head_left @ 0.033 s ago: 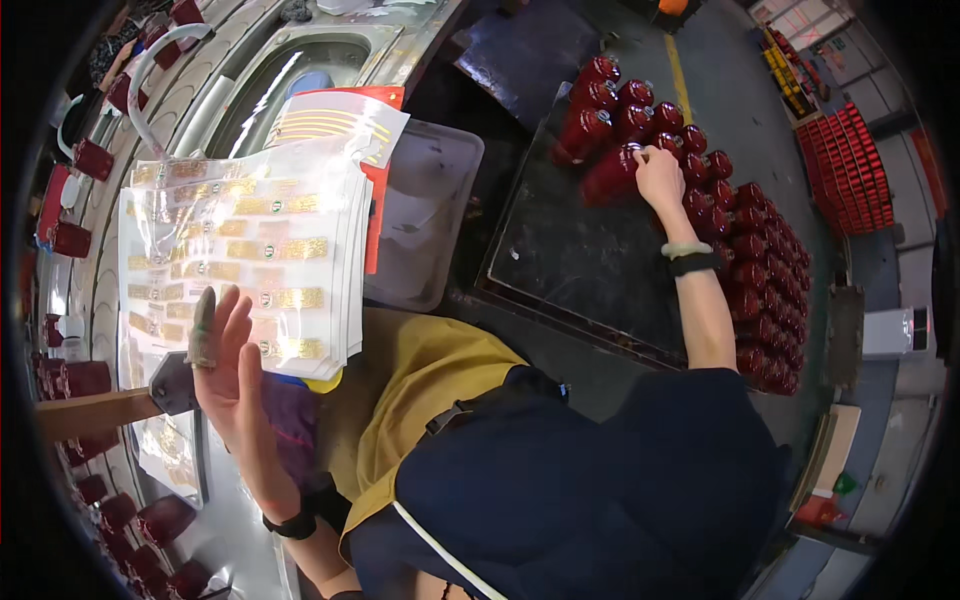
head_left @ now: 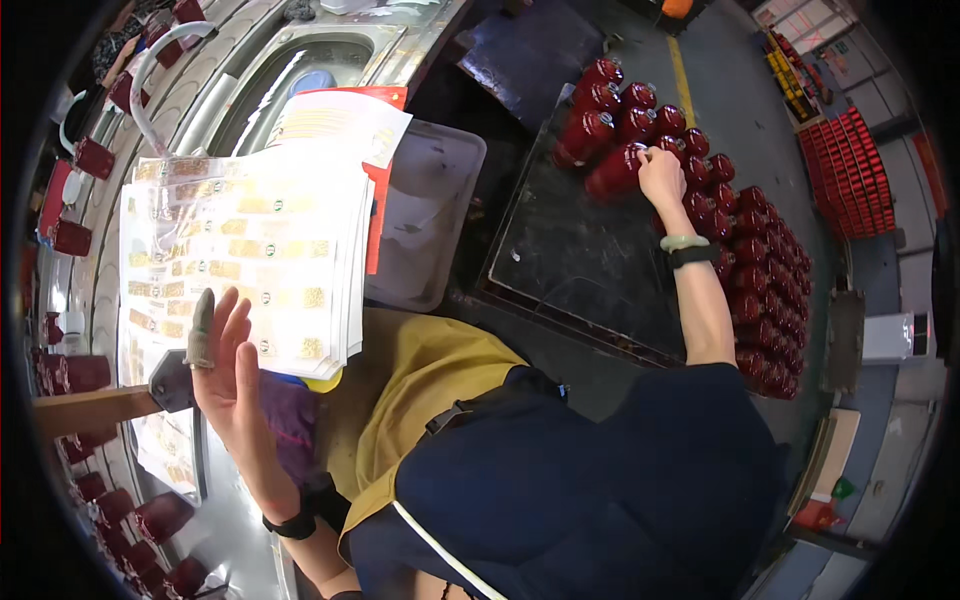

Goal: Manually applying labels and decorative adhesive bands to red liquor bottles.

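My right hand (head_left: 663, 182) is closed on the neck end of a dark red, shiny bottle (head_left: 612, 174), which leans at the near edge of a group of similar red bottles (head_left: 748, 248) on a black-topped table (head_left: 580, 265). The fingers partly hide its top. On the other side my left hand (head_left: 236, 395) is raised with its fingers stretched out and nothing in it. A greyish finger cot covers one finger. Just beyond that hand lies a stack of glossy sheets (head_left: 225, 240) with rows of gold label patterns, partly washed out by glare.
A metal sink (head_left: 325, 50) lies beyond the sheets, with a grey plastic tray (head_left: 430, 220) to their right. A wooden bar (head_left: 95, 412) with a dark end sits by my left hand. More red vessels (head_left: 165, 515) line the left side. Red stacked crates (head_left: 848, 172) stand far right.
The glare on the sheets is stronger now. Both hands and the held bottle stay almost where they were.
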### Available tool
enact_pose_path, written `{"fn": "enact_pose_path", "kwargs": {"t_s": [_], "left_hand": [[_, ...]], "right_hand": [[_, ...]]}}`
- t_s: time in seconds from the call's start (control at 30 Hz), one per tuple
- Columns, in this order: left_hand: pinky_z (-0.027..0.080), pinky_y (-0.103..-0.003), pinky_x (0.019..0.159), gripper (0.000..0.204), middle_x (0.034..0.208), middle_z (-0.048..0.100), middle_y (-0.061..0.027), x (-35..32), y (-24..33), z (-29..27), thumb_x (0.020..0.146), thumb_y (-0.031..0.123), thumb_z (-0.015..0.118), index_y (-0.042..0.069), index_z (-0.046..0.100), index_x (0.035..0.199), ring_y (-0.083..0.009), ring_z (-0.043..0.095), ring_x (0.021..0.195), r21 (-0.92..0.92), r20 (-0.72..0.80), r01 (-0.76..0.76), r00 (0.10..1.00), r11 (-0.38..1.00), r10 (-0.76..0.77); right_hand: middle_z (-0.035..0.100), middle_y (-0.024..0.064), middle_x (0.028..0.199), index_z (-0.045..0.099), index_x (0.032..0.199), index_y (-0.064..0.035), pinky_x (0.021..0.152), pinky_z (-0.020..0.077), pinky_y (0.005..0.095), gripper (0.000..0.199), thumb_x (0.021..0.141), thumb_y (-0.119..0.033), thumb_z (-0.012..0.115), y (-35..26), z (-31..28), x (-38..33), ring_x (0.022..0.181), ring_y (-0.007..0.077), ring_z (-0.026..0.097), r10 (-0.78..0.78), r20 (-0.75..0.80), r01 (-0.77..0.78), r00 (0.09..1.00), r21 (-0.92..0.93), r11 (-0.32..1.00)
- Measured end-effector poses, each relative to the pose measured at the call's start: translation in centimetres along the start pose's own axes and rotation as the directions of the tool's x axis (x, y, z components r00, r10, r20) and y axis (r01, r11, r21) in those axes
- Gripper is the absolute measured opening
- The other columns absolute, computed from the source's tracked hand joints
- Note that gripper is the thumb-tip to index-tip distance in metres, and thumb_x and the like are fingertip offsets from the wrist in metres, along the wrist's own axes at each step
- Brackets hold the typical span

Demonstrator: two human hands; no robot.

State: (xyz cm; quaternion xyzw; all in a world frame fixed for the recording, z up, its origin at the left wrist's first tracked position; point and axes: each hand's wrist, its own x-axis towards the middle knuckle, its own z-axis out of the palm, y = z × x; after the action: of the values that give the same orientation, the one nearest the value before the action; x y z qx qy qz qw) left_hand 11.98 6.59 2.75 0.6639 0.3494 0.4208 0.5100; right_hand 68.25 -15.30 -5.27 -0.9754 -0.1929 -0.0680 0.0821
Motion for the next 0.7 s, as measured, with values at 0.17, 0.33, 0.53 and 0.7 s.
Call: {"fn": "enact_pose_path", "kwargs": {"t_s": [0.17, 0.33, 0.53, 0.7], "left_hand": [[0.043, -0.039, 0.115, 0.052, 0.147, 0.058, -0.0181, -0.8, -0.1, 0.1, 0.105, 0.008, 0.056, -0.002, 0.042, 0.154, -0.0257, 0.058, 0.134, 0.007, -0.054, 0.040, 0.998, 0.999, -0.039], [0.045, -0.036, 0.111, 0.055, 0.146, 0.058, -0.0191, -1.0, -0.3, -0.2, 0.101, 0.000, 0.055, -0.002, 0.041, 0.155, -0.0249, 0.059, 0.132, -0.007, -0.112, 0.104, 0.988, 0.995, -0.104], [0.051, -0.034, 0.104, 0.052, 0.137, 0.065, -0.0147, -2.2, -0.7, -2.8, 0.099, -0.002, 0.062, -0.001, 0.050, 0.148, -0.0218, 0.064, 0.124, -0.070, -0.253, 0.051, 0.965, 0.996, -0.067], [0.052, -0.031, 0.096, 0.029, 0.114, 0.072, -0.0120, -4.8, -1.2, -10.3, 0.109, 0.012, 0.051, -0.004, 0.060, 0.132, -0.0181, 0.068, 0.104, 0.002, -0.729, -0.172, 0.674, 0.985, 0.119]], "right_hand": [[0.073, 0.0203, 0.116, 0.076, 0.114, -0.0127, 0.091, 0.0558, 0.0543, 0.030, 0.100, -0.034, 0.062, 1.1, 4.2, 4.7, 0.110, 0.0430, 0.069, 0.094, 0.030, -0.093, 0.995, -0.042, 0.995], [0.071, 0.0239, 0.118, 0.075, 0.113, -0.0139, 0.093, 0.0549, 0.0572, 0.042, 0.098, -0.050, 0.059, 1.9, 4.0, 6.0, 0.113, 0.0459, 0.067, 0.041, 0.057, -0.036, 0.998, -0.081, 0.996], [0.072, 0.0220, 0.109, 0.073, 0.112, -0.0034, 0.086, 0.0531, 0.0502, 0.033, 0.098, -0.032, 0.066, -4.9, -0.8, 6.6, 0.102, 0.0415, 0.068, -0.366, -0.140, 0.360, 0.920, -0.066, 0.931], [0.072, 0.0133, 0.106, 0.071, 0.112, 0.0003, 0.086, 0.0528, 0.0405, 0.024, 0.100, -0.020, 0.067, -19.0, -3.4, 1.2, 0.095, 0.0297, 0.069, -0.639, -0.267, 0.691, 0.722, 0.327, 0.645]]}}
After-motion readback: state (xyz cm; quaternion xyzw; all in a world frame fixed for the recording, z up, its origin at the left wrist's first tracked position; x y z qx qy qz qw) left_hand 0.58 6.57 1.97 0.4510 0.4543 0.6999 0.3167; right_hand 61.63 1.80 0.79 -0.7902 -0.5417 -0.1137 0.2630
